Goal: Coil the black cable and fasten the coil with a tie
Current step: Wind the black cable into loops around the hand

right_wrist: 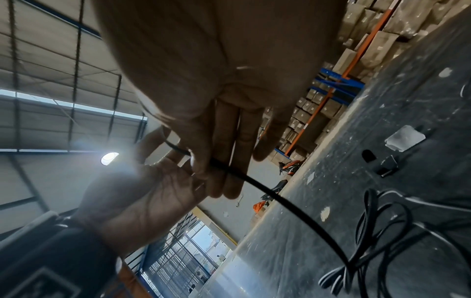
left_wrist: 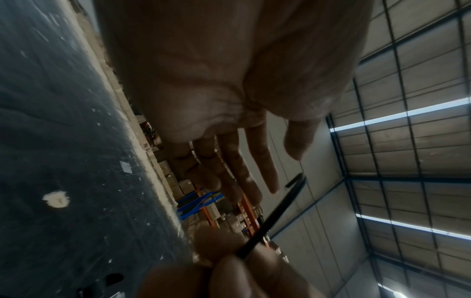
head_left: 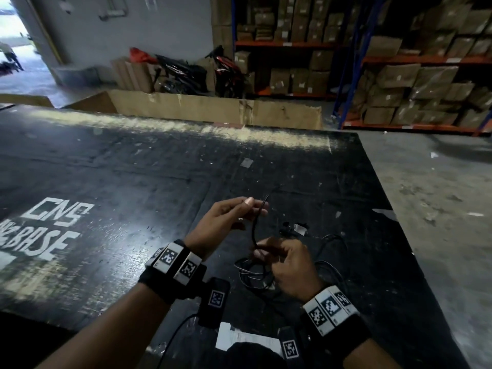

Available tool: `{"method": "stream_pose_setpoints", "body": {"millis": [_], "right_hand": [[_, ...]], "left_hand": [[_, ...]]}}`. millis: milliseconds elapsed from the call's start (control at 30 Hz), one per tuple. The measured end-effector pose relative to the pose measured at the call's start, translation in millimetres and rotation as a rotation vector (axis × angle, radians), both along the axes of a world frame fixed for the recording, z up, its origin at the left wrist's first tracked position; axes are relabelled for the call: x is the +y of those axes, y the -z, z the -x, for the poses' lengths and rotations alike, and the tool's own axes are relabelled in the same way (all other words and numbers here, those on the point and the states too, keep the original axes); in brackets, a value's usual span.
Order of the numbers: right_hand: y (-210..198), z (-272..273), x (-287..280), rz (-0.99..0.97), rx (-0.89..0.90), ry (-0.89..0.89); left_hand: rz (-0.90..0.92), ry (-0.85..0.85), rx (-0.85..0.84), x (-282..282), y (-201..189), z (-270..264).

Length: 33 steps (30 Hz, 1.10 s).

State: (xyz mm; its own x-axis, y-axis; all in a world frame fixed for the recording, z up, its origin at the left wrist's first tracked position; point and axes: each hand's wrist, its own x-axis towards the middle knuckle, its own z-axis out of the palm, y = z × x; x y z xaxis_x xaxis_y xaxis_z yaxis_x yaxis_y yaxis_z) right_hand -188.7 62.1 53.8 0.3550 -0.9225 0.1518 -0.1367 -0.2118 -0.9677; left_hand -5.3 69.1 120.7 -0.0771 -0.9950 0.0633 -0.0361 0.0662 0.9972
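The black cable [head_left: 254,227] rises from my right hand [head_left: 259,251], which pinches it between thumb and fingers [right_wrist: 203,171]. Its free end [left_wrist: 298,181] bends over just beside the tips of my left hand [head_left: 255,207]. That hand has straight fingers [left_wrist: 257,171] and its thumb held apart; I cannot tell whether it touches the cable. The rest of the cable lies in loose tangled loops [right_wrist: 377,227] on the black table [head_left: 133,182] under and right of my right hand. Small black pieces [head_left: 286,225] and a pale translucent piece [right_wrist: 405,138] lie just beyond the hands.
White lettering [head_left: 50,227] marks the table's left part. A sheet of paper [head_left: 239,339] lies at the near edge. The table's right edge [head_left: 394,209] drops to a concrete floor. A long cardboard box [head_left: 213,107] stands beyond the far edge, with carton shelves [head_left: 399,83] behind.
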Motion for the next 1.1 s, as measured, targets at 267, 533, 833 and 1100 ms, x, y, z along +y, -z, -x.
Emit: {"method": "stream_pose_setpoints", "body": {"millis": [267, 533, 833, 1100], "right_hand": [[-3.7, 26.1, 8.5, 0.047, 0.05, -0.171], [-6.8, 32.9, 11.5, 0.012, -0.075, -0.17], [-5.1, 46.9, -2.5, -0.197, -0.112, -0.173], [15.9, 56.6, -5.5, -0.301, -0.094, -0.18]], "left_hand": [[0.001, 0.186, 0.022, 15.0, -15.5, 20.4], [-0.062, 0.112, 0.738, 14.9, -34.0, 31.1], [0.007, 0.109, 0.798, 17.5, -58.1, 12.2], [0.186, 0.111, 0.834, 7.5, -87.4, -16.1]]}}
